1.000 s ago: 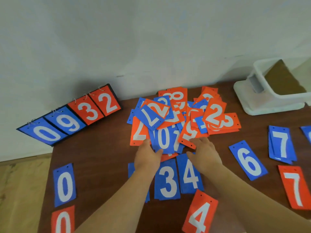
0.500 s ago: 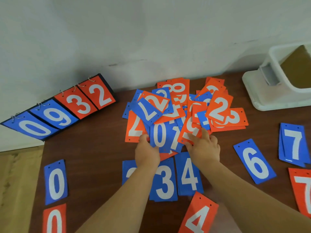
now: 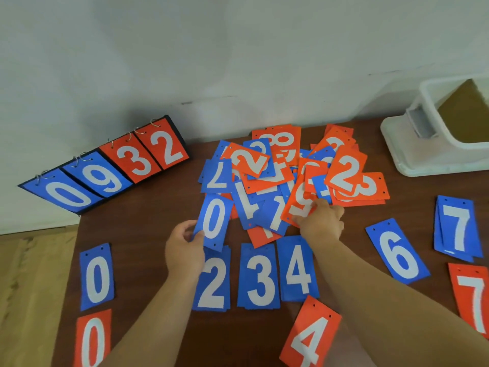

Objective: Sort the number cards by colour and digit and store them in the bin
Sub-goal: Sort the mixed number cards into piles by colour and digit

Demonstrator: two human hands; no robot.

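Note:
A mixed heap of blue and orange number cards (image 3: 291, 176) lies in the middle of the brown table (image 3: 148, 234). My left hand (image 3: 184, 247) pinches a blue 0 card (image 3: 214, 221) by its lower left corner at the heap's near edge. My right hand (image 3: 321, 221) grips the near edge of an orange card (image 3: 299, 202) in the heap. Sorted cards lie nearer me: a blue 0 (image 3: 97, 276), an orange 0 (image 3: 92, 340), blue 2 (image 3: 213, 282), blue 3 (image 3: 260, 276), blue 4 (image 3: 297, 268), an orange 4 (image 3: 311, 335), blue 6 (image 3: 397, 251), blue 7 (image 3: 456, 226) and an orange 7 (image 3: 473, 298). The white bin (image 3: 428, 144) stands at the far right.
A flip scoreboard reading 0 9 3 2 (image 3: 105, 168) leans against the white wall at the table's far left. The table's left edge drops to a wooden floor (image 3: 29, 300).
My left hand has drawn the blue 0 card out of the heap, toward me and to the left. My right hand slid forward onto the orange card.

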